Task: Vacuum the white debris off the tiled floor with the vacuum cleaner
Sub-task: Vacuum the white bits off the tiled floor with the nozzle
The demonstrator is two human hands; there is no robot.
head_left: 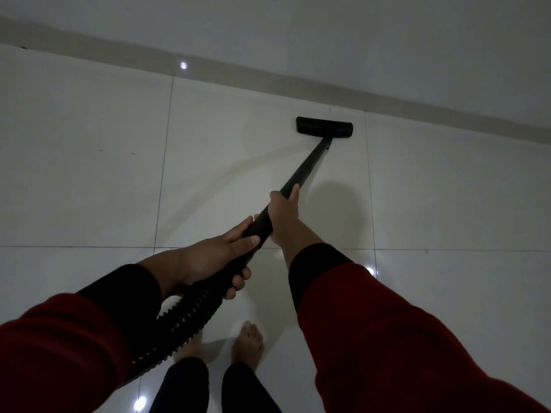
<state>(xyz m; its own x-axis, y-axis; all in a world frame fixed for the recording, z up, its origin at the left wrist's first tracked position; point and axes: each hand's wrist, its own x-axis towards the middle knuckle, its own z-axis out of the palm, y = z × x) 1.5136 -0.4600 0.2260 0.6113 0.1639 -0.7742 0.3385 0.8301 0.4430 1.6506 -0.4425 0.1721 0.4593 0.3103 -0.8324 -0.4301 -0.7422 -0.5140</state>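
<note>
While my right hand (284,217) wraps the black wand (301,174) higher up and my left hand (214,260) curls round it just above the ribbed hose (185,320), the vacuum head (324,126) sits flat on the tiled floor (89,174) near the baseboard (238,76). I can't make out any white debris in this dim light. The hose runs down out of sight behind my left sleeve (68,347), and the vacuum's body is out of view.

Both sleeves (387,332) dark red with black cuffs (316,266) at the wrists, dark trouser legs (185,383), feet (249,341) bare
</note>
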